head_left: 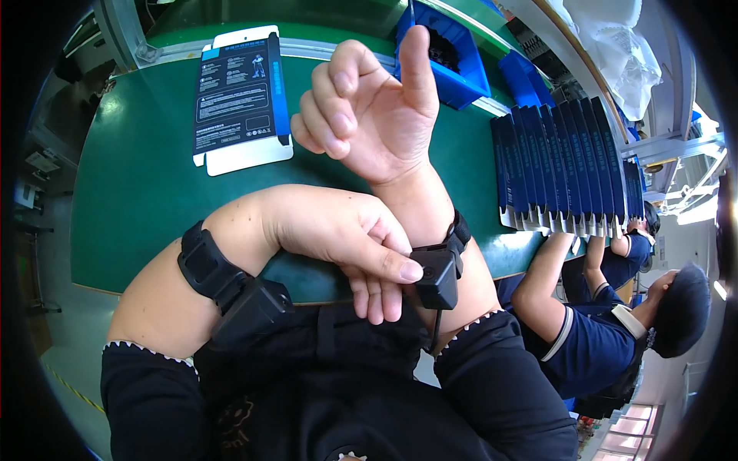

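A black wrist camera (439, 286) is strapped around my right forearm just below the wrist. My left hand (338, 234) reaches across my body, its thumb pressed to the camera's near-left edge. The other left fingers curl below the thumb, partly hidden. Raised above the table, my right hand (377, 115) shows its palm, thumb stretched up and fingers loosely bent, with nothing in it. A second black strapped device (254, 311) sits on my left forearm. Beyond my left arm, a flattened dark blue box (234, 100) with white flaps lies on the green table (138, 192).
At the right stands a row of several dark blue boxes (561, 161) with white flaps. Blue bins (461, 84) holding dark items are at the back. Two co-workers in navy shirts (588, 338) sit along the right side. White plastic bags (615, 46) hang at upper right.
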The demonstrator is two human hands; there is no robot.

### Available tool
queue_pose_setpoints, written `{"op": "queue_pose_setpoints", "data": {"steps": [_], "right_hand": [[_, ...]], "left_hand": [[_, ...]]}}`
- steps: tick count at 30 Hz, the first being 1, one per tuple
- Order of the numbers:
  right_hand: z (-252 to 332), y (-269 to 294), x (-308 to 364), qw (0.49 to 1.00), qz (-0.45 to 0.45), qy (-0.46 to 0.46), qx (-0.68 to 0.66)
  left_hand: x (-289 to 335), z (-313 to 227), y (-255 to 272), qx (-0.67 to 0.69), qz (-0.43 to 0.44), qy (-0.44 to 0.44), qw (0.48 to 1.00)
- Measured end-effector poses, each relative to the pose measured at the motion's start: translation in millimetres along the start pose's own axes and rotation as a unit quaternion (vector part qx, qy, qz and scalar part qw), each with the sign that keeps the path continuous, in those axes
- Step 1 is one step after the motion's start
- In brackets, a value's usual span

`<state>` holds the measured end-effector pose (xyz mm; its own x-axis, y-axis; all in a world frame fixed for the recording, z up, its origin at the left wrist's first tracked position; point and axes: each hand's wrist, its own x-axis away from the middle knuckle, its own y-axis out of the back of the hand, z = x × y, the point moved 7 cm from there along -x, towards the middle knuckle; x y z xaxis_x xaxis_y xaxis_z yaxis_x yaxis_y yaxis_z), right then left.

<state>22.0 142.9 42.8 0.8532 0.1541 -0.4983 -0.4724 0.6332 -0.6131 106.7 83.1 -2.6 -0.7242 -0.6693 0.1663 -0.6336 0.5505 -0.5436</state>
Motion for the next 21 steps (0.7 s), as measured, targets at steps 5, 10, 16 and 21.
{"op": "queue_pose_setpoints", "data": {"steps": [5, 10, 16, 21], "right_hand": [[2.8, -16.3, -1.8, 0.991, 0.128, 0.041, -0.028], [-8.1, -27.5, -1.4, 0.98, 0.182, 0.042, -0.066], [-16.6, -28.4, 1.0, 0.983, 0.176, 0.013, -0.055], [-17.2, -31.0, 0.3, 0.983, 0.181, -0.01, -0.024]], "left_hand": [[-2.1, -6.3, 1.5, -0.058, -0.048, -0.028, 0.997], [-3.8, -6.2, -1.0, -0.062, -0.06, -0.029, 0.996], [-2.1, -9.5, -3.8, -0.1, -0.062, -0.028, 0.993], [1.1, -11.3, -3.1, -0.094, -0.073, -0.027, 0.993]]}}
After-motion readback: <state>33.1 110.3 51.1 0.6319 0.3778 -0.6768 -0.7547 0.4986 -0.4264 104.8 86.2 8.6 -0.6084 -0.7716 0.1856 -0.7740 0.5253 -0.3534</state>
